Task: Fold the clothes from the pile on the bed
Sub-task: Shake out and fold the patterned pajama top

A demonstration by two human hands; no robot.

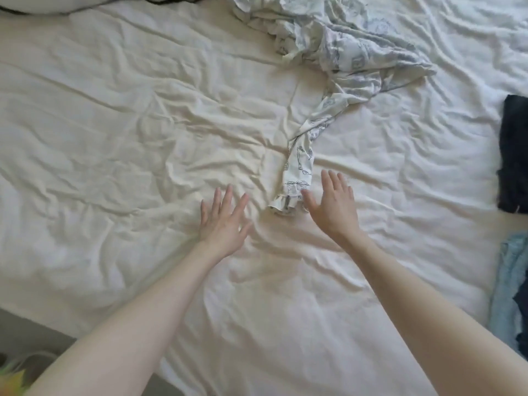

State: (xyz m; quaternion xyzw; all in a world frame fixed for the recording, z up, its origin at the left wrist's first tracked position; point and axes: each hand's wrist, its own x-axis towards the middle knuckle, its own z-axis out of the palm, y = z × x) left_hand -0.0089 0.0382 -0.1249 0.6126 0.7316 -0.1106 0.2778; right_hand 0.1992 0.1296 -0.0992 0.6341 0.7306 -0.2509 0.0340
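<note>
Bed (114, 124): fills the view, carries everything
Garment (343, 47): crumpled at the far middle of the bed, one sleeve (300, 164) trailing toward the near side
Left hand (223, 224): on the sheet, just left of the sleeve's cuff
Right hand (331, 204): just right of the cuff, thumb touching it
Folded cloth (514, 152): at the right edge of the bed
Second pile (508, 290): right edge, nearer than the folded cloth
Pillow (57, 2): far left corner
</note>
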